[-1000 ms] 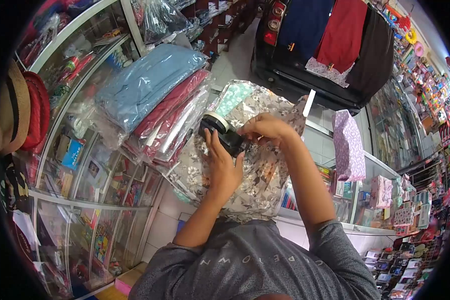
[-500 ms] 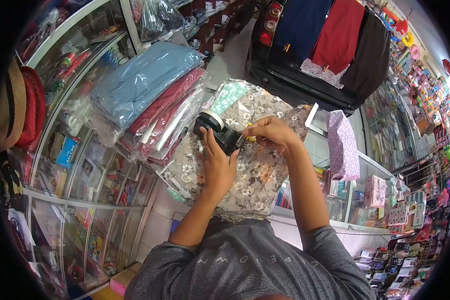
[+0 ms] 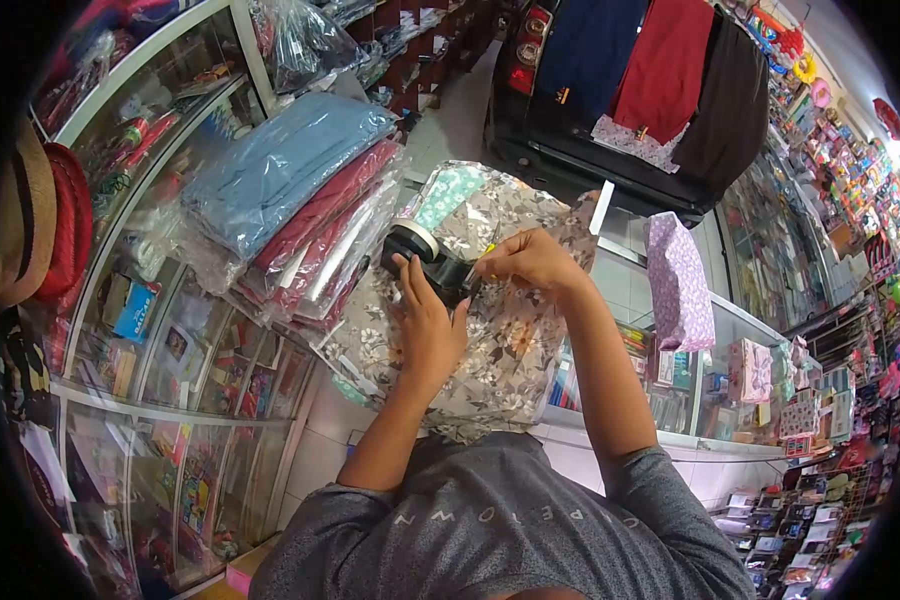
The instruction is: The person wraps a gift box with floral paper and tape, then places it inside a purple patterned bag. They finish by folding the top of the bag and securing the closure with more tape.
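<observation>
A black tape dispenser [image 3: 448, 276] with a pale roll of tape [image 3: 413, 237] lies on floral wrapping paper [image 3: 500, 365]. My left hand [image 3: 429, 325] rests against the dispenser from below, its fingers stretched out and the thumb apart. At the dispenser's right end my right hand [image 3: 532, 262] is closed in a pinch; a small yellow piece shows by its fingertips, and the thing between the fingers is too small to name. A patch of green floral paper [image 3: 450, 192] shows at the far edge of the wrapping paper.
Plastic-wrapped folded clothes [image 3: 288, 178] are stacked at left on a glass display case [image 3: 185, 415]. A purple patterned package [image 3: 679, 282] stands at right. Trousers [image 3: 663, 70] hang over a black car's rear [image 3: 590, 180] ahead. Gift boxes [image 3: 749, 370] sit beyond the right counter.
The view has shifted slightly. Both hands stay at the dispenser in nearly the same pose, with my right hand still pinched at its right end.
</observation>
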Action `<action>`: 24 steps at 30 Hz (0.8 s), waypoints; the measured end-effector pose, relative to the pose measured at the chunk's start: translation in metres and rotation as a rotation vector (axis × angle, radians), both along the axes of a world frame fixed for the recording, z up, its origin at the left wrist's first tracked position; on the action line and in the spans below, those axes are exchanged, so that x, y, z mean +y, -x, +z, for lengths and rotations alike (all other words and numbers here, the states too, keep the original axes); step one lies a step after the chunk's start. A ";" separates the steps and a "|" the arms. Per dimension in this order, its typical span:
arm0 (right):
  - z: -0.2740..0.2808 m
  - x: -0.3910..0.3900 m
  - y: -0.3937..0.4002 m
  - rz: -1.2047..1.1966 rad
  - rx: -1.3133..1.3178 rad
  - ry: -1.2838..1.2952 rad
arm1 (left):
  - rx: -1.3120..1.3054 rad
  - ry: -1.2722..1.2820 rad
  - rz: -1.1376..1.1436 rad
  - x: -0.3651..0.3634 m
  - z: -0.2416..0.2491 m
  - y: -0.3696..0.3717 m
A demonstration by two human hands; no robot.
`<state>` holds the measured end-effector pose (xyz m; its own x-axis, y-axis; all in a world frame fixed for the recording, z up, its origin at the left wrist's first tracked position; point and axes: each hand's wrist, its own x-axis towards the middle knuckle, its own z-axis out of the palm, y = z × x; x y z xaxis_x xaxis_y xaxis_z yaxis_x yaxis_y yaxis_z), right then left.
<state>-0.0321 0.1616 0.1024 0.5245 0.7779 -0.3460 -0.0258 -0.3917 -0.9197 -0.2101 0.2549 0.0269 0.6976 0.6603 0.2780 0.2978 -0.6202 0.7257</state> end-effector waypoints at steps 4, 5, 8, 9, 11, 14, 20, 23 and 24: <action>-0.004 -0.004 0.001 0.004 0.027 -0.015 | -0.082 0.049 -0.024 -0.001 -0.002 0.000; -0.008 -0.005 0.002 0.002 0.029 -0.014 | -0.080 0.050 -0.026 -0.001 -0.003 -0.001; -0.015 -0.006 0.008 -0.074 0.005 -0.033 | -0.044 0.028 0.011 -0.003 -0.005 -0.004; -0.012 -0.007 0.012 -0.090 0.017 -0.015 | -0.038 0.039 0.016 -0.003 -0.005 -0.005; -0.012 -0.008 0.014 -0.105 0.029 0.002 | -0.032 0.049 0.023 -0.004 -0.005 -0.006; -0.014 -0.009 0.013 -0.090 -0.067 0.081 | -0.030 0.052 0.038 -0.003 -0.007 -0.008; 0.000 -0.011 0.025 -0.161 0.027 0.076 | -0.126 0.070 0.007 -0.003 -0.011 -0.007; -0.016 -0.014 0.017 -0.163 0.068 0.018 | -0.024 -0.060 0.049 -0.005 -0.008 -0.007; -0.019 -0.015 0.016 -0.165 0.061 0.028 | 0.013 -0.015 0.041 -0.005 -0.004 -0.006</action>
